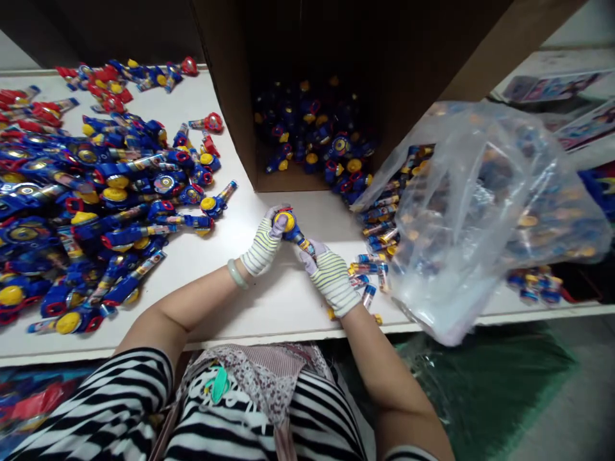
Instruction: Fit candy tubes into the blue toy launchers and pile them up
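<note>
- Head view, far left: one heap of blue, yellow and red toys (115, 195), spreading across the white table (283, 301) and running out of frame.
- Left of centre: the gloved left hand (264, 241), gripping the round end of one blue-and-yellow toy (295, 234), thumb lying against its yellow disc (289, 221).
- Centre: that toy, slanting between both hands, on the near side of a cardboard box (230, 115), which is holding more such toys.
- Right of centre: the gloved right hand (329, 274), fingers narrowed, pinching the toy's tube end (304, 245).
- Right: loose small tubes (369, 258), lying beside a clear plastic bag (475, 192) that is sagging over the near table edge.
- Risks, as judged: uneven pressing could be twisting the toy out of the gloved fingers; a forearm's nudge could be rolling near tubes off; overhang could be dragging the bag down.
- Obscured: fingers are partly covering the tube end, so its fit cannot be told; shadow is darkening the box's interior; cloudy plastic is blurring the bag's contents.
</note>
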A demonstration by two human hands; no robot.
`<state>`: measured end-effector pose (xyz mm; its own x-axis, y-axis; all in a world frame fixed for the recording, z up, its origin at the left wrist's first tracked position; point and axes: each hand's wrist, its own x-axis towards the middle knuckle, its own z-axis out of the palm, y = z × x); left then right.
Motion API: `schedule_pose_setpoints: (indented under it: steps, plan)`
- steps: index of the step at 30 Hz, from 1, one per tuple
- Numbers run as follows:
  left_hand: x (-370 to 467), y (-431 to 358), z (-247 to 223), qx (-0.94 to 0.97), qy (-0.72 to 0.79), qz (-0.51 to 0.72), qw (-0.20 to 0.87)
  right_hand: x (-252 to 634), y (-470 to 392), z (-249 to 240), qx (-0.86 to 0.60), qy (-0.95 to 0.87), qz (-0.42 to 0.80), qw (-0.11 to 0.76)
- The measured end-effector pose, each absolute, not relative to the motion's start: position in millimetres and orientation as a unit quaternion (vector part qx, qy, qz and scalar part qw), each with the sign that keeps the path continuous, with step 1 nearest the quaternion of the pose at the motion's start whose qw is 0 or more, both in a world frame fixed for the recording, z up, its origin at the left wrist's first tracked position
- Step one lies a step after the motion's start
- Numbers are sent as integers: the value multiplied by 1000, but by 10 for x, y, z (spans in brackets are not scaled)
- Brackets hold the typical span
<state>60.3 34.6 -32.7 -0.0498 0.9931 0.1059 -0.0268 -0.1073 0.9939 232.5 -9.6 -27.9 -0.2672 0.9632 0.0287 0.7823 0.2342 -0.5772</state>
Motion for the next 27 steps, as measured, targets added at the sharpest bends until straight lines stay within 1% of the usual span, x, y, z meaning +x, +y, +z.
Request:
schedule_pose_setpoints:
  steps: [3,6,8,10,12,13,14,15,18,19,20,24,26,27]
  plan:
    - [663,244,-307,497,473,569,454,2319,-169,-206,-597,-758,207,165]
    - [694,148,-281,506,456,574,453,2328,-202,-184,-610,-729,243,191]
    - [671,101,-250,513,435,570,471,2336,-217,-214,-585,-700,332,240]
    - [613,81,-209,522,411,561,494,2336,-233,-270,-516,-642,493,280]
    - [538,95,-165,541,390,538,516,2315,-242,-320,-436,-556,649,282]
    - [500,113,-147,552,387,525,519,2296,-241,-331,-420,-524,686,280]
    - [467,136,-134,560,394,517,513,2272,-236,-329,-429,-513,687,284]
    - [441,161,-128,563,409,519,497,2245,-227,-314,-459,-524,656,291]
    - [405,213,-164,548,464,554,422,2152,-216,-227,-570,-594,484,297]
    - [404,218,-190,541,471,565,408,2112,-226,-200,-576,-604,467,291]
    - [401,218,-219,537,469,572,407,2063,-243,-179,-563,-602,487,289]
    - [231,251,-243,552,435,558,442,1803,-270,-164,-420,-487,705,299]
    - [-67,349,-115,578,449,551,401,1751,-169,-173,-377,-479,742,279]
    - [-287,425,-1,590,460,553,366,1789,-82,-180,-373,-503,730,274]
